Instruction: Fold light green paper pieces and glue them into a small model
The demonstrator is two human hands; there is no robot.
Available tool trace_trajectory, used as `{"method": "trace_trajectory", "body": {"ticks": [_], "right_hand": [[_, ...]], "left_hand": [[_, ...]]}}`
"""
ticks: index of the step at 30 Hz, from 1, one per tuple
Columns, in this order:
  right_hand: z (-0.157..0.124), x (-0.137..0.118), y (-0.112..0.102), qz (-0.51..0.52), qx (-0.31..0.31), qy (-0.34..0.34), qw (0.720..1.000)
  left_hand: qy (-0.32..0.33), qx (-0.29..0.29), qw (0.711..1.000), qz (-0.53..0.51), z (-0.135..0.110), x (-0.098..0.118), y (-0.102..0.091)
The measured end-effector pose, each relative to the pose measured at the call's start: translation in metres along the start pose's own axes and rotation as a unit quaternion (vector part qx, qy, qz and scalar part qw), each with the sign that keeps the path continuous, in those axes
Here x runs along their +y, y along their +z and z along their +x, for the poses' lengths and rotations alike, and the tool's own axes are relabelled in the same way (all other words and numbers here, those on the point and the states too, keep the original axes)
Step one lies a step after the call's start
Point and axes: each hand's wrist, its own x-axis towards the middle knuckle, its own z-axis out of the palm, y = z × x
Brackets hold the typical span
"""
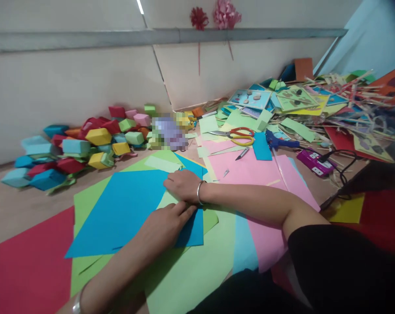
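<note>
White wall panels (pixel 86 87) stand at twelve o'clock, crossed by a grey rail (pixel 86 40). Left hand (pixel 171 220) and right hand (pixel 181 185) touch each other over a blue sheet (pixel 125 200), which stretches out toward nine o'clock; both lie low, and whether either grips it I cannot tell. Folded paper boxes (pixel 76 148) heap at ten o'clock, scissors (pixel 230 133) lie at one, and a blue glue gun (pixel 283 142) at two. Past it, a purple power strip (pixel 319 164) bears dark marks too small to read.
</note>
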Motion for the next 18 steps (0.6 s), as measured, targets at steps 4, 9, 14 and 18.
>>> {"method": "trace_trajectory", "body": {"ticks": [4, 9, 14, 18], "right_hand": [[-0.006, -0.004, 0.003, -0.003, 0.027, 0.031, 0.999], [-0.007, -0.007, 0.010, -0.009, 0.039, 0.020, 0.999], [-0.006, -0.009, 0.010, -0.014, 0.031, 0.021, 0.999], [-0.006, -0.009, 0.011, -0.015, 0.037, 0.022, 0.999]], "left_hand": [[-0.002, -0.023, 1.000, -0.011, 0.000, 0.006, -0.008], [-0.011, -0.058, 0.997, -0.045, -0.012, -0.003, -0.024], [-0.003, -0.063, 0.995, -0.079, -0.031, -0.018, -0.021], [0.010, -0.045, 0.995, -0.085, -0.046, -0.025, -0.007]]}}
